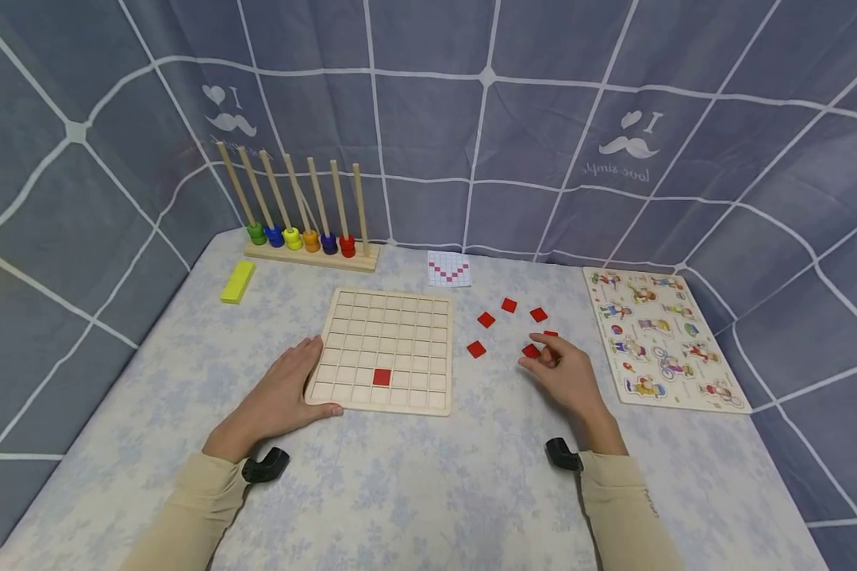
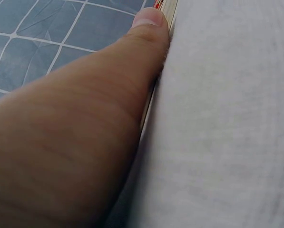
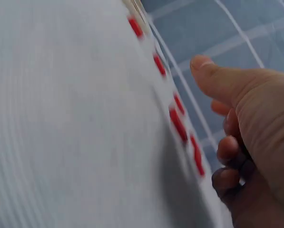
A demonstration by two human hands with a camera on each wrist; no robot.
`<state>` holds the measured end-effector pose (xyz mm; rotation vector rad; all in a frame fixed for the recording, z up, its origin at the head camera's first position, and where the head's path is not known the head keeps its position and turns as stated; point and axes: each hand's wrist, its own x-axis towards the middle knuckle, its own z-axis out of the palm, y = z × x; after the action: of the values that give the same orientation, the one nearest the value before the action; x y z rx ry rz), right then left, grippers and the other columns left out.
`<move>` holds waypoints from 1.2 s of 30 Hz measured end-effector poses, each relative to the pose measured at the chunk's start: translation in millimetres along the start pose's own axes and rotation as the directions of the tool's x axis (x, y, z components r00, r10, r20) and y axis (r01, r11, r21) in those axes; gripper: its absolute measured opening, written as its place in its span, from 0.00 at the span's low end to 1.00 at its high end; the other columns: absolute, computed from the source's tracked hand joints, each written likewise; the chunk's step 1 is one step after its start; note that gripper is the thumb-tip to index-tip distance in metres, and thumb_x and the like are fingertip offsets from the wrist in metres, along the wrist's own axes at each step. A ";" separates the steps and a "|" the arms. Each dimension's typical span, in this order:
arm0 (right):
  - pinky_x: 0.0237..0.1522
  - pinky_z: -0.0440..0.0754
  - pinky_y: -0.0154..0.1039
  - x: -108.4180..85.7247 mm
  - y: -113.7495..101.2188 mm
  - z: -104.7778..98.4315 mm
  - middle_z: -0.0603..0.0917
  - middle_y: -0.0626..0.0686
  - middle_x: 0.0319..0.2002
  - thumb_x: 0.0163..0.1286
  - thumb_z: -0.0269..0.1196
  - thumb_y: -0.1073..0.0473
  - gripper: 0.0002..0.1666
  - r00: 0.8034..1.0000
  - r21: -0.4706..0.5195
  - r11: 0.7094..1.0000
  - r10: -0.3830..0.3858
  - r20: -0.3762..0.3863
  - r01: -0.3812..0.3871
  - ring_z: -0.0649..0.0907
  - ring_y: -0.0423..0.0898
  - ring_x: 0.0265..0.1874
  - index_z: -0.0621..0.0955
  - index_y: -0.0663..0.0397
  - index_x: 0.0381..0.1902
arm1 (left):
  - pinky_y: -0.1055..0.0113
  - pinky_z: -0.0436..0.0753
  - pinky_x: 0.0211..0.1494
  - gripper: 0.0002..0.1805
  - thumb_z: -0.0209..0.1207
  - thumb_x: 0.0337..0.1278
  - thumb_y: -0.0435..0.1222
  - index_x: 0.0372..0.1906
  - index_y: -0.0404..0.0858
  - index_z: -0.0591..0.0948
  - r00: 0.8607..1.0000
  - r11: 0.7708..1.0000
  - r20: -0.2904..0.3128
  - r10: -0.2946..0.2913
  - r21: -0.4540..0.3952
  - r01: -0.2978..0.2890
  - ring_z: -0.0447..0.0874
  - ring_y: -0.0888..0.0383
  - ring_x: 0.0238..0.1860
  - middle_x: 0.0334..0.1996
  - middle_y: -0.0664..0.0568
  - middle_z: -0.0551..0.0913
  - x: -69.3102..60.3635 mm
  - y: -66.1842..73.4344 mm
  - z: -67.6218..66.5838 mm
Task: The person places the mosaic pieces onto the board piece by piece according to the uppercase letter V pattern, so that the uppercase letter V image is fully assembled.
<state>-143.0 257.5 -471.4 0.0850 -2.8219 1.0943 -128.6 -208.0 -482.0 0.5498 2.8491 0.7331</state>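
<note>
Red tiles [image 1: 486, 319] are lying just beside and beyond the right grip [image 1: 566, 376], which is hovering narrowly parted, seemingly empty; a clumsy pinch could flick one away. The left grip [image 1: 282, 392] is resting, spread, against the wooden board [image 1: 404, 339]; pushing could slide it.

Fingers [image 3: 228, 148] hover near several red tiles [image 3: 178, 126].

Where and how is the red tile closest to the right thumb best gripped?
Probably pinch two opposite edges from above, coming from the near right: the red tile lies flat on the table, and the right hand is close on that side, thumb and index finger apart.
</note>
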 end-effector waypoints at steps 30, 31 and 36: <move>0.33 0.65 0.40 -2.9 22.5 6.1 0.71 0.50 0.24 0.66 0.72 0.49 0.28 0.993 -0.162 0.981 0.092 -0.079 -0.103 0.68 0.45 0.26 0.85 0.61 0.57 | 0.38 0.50 0.82 0.70 0.68 0.50 0.67 0.82 0.31 0.45 1.000 1.000 -0.006 0.010 0.004 -0.010 0.45 0.35 0.82 0.82 0.35 0.48 1.0 -0.8 -0.5; 0.33 0.65 0.40 -2.9 22.3 6.2 0.71 0.50 0.25 0.66 0.72 0.49 0.27 0.992 -0.162 0.981 0.094 -0.079 -0.106 0.68 0.45 0.26 0.85 0.61 0.56 | 0.38 0.50 0.82 0.70 0.68 0.50 0.67 0.82 0.31 0.45 1.000 1.000 -0.006 0.007 0.004 -0.007 0.45 0.35 0.82 0.82 0.35 0.48 0.9 -1.0 -0.3; 0.33 0.65 0.40 -2.5 21.5 7.1 0.71 0.49 0.24 0.66 0.72 0.49 0.23 0.991 -0.157 0.982 0.097 -0.088 -0.109 0.69 0.45 0.26 0.86 0.59 0.52 | 0.38 0.50 0.82 0.70 0.68 0.49 0.67 0.82 0.31 0.45 1.000 1.000 -0.006 0.002 0.007 -0.002 0.45 0.36 0.82 0.82 0.35 0.48 0.7 -1.2 -0.2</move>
<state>-143.1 268.6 -491.2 -0.1176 -2.8577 0.8615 -129.7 -208.8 -482.5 0.5525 2.8579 0.7271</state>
